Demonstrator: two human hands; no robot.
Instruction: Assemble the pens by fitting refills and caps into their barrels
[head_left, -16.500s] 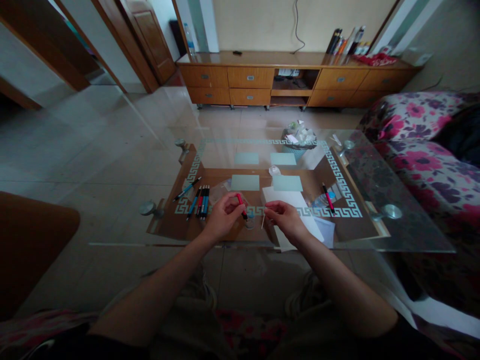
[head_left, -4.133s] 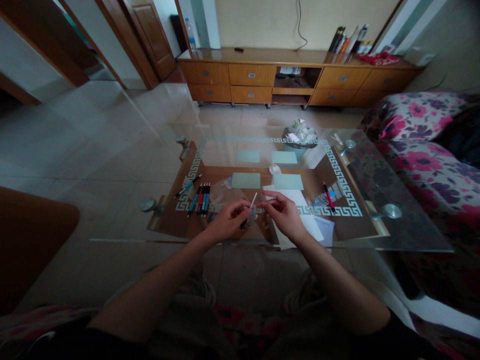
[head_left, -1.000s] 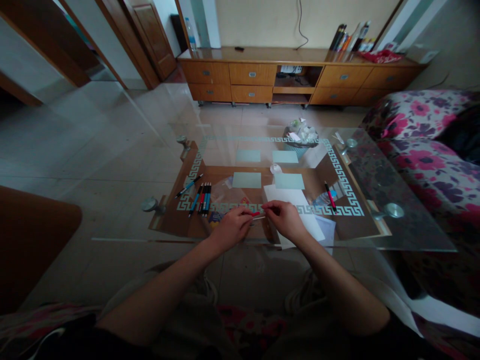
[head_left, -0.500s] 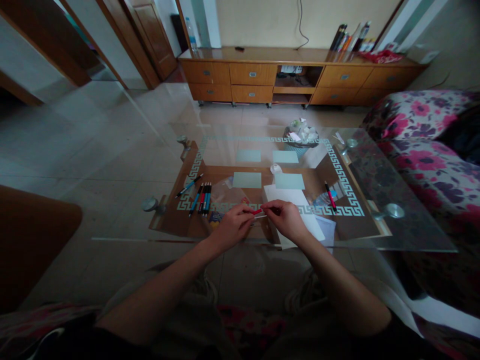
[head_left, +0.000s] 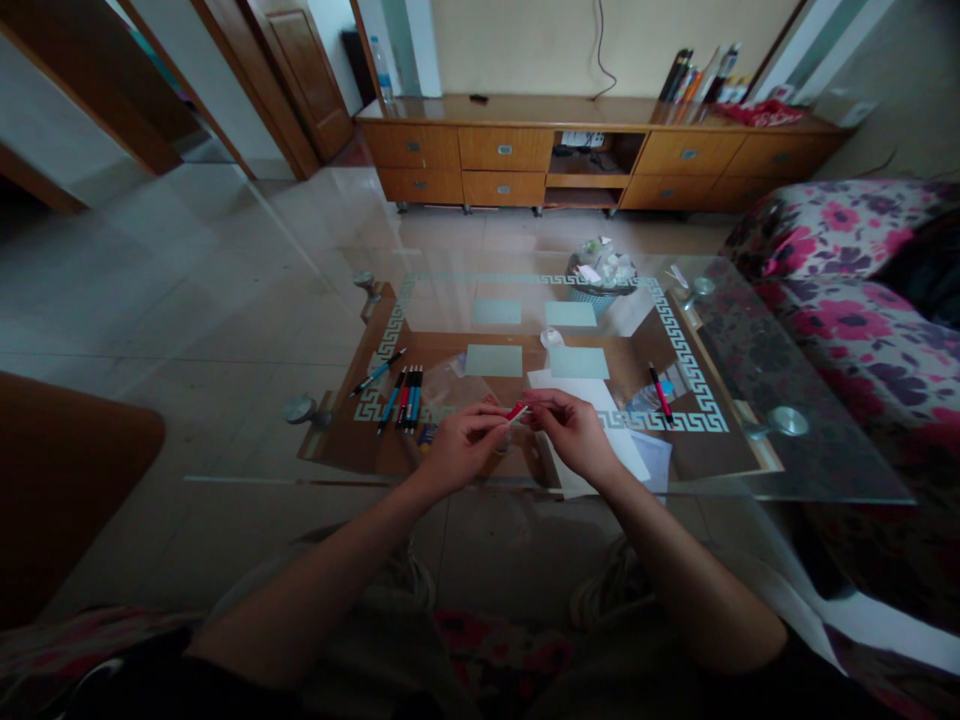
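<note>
Over the near edge of the glass table, my left hand (head_left: pixel 465 440) is closed, pinching a red pen barrel (head_left: pixel 516 410) between thumb and fingers. A thin white stick (head_left: pixel 519 414), which looks like a pen refill, lies alongside the barrel at the same fingertips. My right hand (head_left: pixel 574 430) is closed too, its thumb and fingertips meeting at the barrel's far end; any smaller piece there is hidden. Left of my hands lie several pens (head_left: pixel 409 398) in a row, blue and red with black ends. A blue pen (head_left: pixel 379 372) rests slantwise beyond them.
White paper (head_left: pixel 600 425) lies beneath my right hand. A red and black pen (head_left: pixel 661 394) is on the right of the glass table (head_left: pixel 840 475). Clear plastic wrapping (head_left: pixel 450 385) lies near the pens. Behind the table stands a full waste basket (head_left: pixel 600 290); a flowered sofa (head_left: pixel 847 260) is at right.
The red barrel has tilted more upright, and the white stick now slants up beside it. My left hand has turned slightly; my right fingers have shifted a little at the barrel's end.
</note>
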